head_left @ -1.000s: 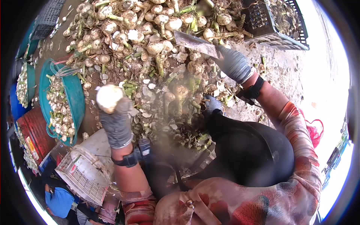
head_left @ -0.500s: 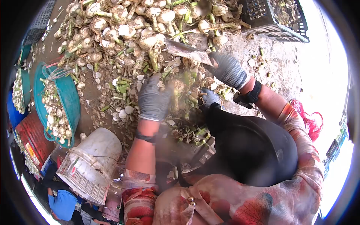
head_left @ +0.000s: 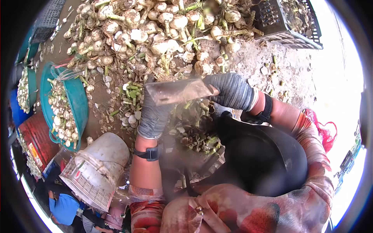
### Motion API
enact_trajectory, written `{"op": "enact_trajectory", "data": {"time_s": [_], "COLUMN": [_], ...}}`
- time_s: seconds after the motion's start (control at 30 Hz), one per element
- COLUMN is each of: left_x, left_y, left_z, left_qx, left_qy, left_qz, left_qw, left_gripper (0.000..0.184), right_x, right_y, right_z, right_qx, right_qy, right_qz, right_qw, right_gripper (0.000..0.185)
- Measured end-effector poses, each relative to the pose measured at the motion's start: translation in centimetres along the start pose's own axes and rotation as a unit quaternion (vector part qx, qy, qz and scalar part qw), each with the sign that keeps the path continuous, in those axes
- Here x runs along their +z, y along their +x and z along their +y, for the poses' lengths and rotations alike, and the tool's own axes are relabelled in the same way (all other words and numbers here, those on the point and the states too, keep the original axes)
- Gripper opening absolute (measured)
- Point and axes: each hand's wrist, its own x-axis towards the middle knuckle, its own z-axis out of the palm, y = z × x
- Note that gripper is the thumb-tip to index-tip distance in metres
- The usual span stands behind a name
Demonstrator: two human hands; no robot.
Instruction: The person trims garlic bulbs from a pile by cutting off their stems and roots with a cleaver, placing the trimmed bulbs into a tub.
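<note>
Where the two hands come together, just above the middle of the view, lies a cleaver [head_left: 178,91], its broad face turned up and its end pointing to 9 o'clock. Right hand [head_left: 232,92], in a grey knit glove: fingers wrapped around the handle at the blade's 3 o'clock end, a hold that probably keeps them off the edge. Left hand [head_left: 153,114], gloved alike: reaching towards 12 o'clock, fingers hidden behind the blade; whether they are spread or pinching anything cannot be told. Garlic bulbs [head_left: 149,27]: one large heap from 11 to 12 o'clock, seemingly laid there to be within arm's reach. Cut stalks [head_left: 133,93]: a small cluster at 10 o'clock, beside the left hand. Teal basin [head_left: 79,99], at 9 o'clock: tilted, with bulbs inside, placed apart from the heap perhaps to prevent mixing. White bucket [head_left: 112,149], at 8 o'clock: against a pale plastic basket [head_left: 89,190]. Dark slatted crate [head_left: 274,23], at 2 o'clock: holding dry-looking scraps. Red mesh bag [head_left: 326,136], at 3 o'clock: crumpled. Condition of the cleaver: roughly rectangular, dull grey, smeared brownish, rustier towards the handle. Condition of the bulbs: off-white, soil-stained, many with thick greenish stalks attached.
</note>
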Motion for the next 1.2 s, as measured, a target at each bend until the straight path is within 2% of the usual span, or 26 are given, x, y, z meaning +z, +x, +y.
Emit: {"op": "enact_trajectory", "data": {"time_s": [0.03, 0.13, 0.2, 0.4, 0.53, 0.57, 0.6, 0.67, 0.7, 0.73, 0.77, 0.83, 0.87, 0.9, 0.93, 0.97, 1.0, 1.03, 1.07, 1.1, 1.13, 1.2], "left_x": [-1.4, -1.8, -1.1, 0.5, 0.9, 1.1, 1.3, 2.1, 2.5, 3.2, 4.3, 3.7, 3.2, 3.1, 3.3, 1.3, -0.3, -0.7, 0.7, 1.3, 1.5, 2.3], "left_y": [-0.6, -1.3, -1.2, -1.6, -2.2, -2.3, -2.4, -2.3, -2.5, -2.8, -2.7, -2.3, -2.3, -2.4, -2.4, -1.7, -1.1, -1.8, -1.8, -1.9, -1.9, -1.9], "left_z": [-0.5, -0.7, -0.5, -0.3, -0.4, -0.5, -0.6, -0.6, -0.4, -0.1, 0.9, 0.6, 0.3, 0.4, 0.8, -0.5, -0.5, -1.5, -1.0, -1.1, -1.1, 0.2], "left_qx": [0.007, 0.049, 0.064, 0.084, 0.064, 0.048, 0.015, -0.047, -0.021, 0.018, 0.134, 0.146, 0.154, 0.162, 0.121, 0.126, 0.234, 0.217, 0.131, 0.042, 0.017, -0.007], "left_qy": [0.010, 0.190, 0.249, 0.261, 0.177, 0.122, 0.009, -0.152, -0.079, 0.038, 0.389, 0.406, 0.422, 0.438, 0.393, 0.392, 0.588, 0.492, 0.236, -0.078, -0.186, -0.017], "left_qz": [-0.014, -0.056, -0.070, -0.055, -0.049, -0.054, -0.068, -0.089, -0.072, -0.051, 0.065, 0.069, 0.077, 0.075, 0.062, 0.064, -0.034, -0.067, -0.086, -0.114, -0.120, 0.018], "left_qw": [1.000, 0.979, 0.964, 0.960, 0.981, 0.990, 0.998, 0.983, 0.994, 0.998, 0.909, 0.899, 0.890, 0.881, 0.909, 0.909, 0.773, 0.841, 0.959, 0.990, 0.975, 1.000], "left_gripper": [0.041, 0.042, 0.043, 0.047, 0.051, 0.052, 0.053, 0.055, 0.056, 0.058, 0.059, 0.063, 0.066, 0.071, 0.069, 0.069, 0.067, 0.061, 0.056, 0.050, 0.045, 0.040], "right_x": [-0.6, -1.1, -1.6, -1.0, 0.2, 0.8, 1.3, 1.2, 1.3, 1.6, 1.3, -1.3, -0.4, -1.0, -0.9, -0.7, -1.0, -1.1, -0.9, -0.4, 0.1, 0.0], "right_y": [0.2, 0.7, 0.7, 0.8, 1.0, 1.0, 1.2, 1.3, 1.4, 1.8, 2.2, 2.0, 1.6, 1.4, 1.2, 1.1, 1.1, 0.9, 0.9, 0.8, 0.6, 0.7], "right_z": [-0.7, -1.9, -2.6, -3.1, -2.7, -2.1, -1.5, -1.1, -0.1, 1.6, 3.0, 3.6, 4.5, 2.8, 1.4, 0.3, -0.9, -1.8, -1.9, -1.8, -1.5, -1.3], "right_qx": [-0.039, -0.079, -0.062, -0.088, -0.067, -0.064, -0.078, -0.104, -0.103, 0.007, 0.115, 0.202, 0.190, 0.147, 0.076, 0.005, -0.042, -0.086, -0.109, -0.111, -0.114, -0.096], "right_qy": [0.012, -0.025, -0.078, -0.054, -0.044, -0.043, -0.038, -0.043, -0.044, -0.086, -0.128, -0.143, -0.132, -0.093, -0.081, -0.068, -0.047, -0.025, -0.035, -0.033, -0.055, -0.073], "right_qz": [0.012, 0.019, -0.059, -0.027, -0.056, -0.058, -0.043, 0.003, 0.002, -0.020, -0.040, -0.021, 0.039, 0.039, 0.048, 0.052, 0.036, 0.021, 0.002, 0.002, -0.015, -0.023], "right_qw": [0.999, 0.996, 0.993, 0.994, 0.995, 0.995, 0.995, 0.994, 0.994, 0.996, 0.984, 0.969, 0.972, 0.984, 0.993, 0.996, 0.997, 0.996, 0.993, 0.993, 0.992, 0.992], "right_gripper": [0.034, 0.031, 0.030, 0.030, 0.030, 0.030, 0.029, 0.025, 0.025, 0.022, 0.019, 0.017, 0.029, 0.031, 0.025, 0.019, 0.022, 0.027, 0.030, 0.030, 0.028, 0.026]}}
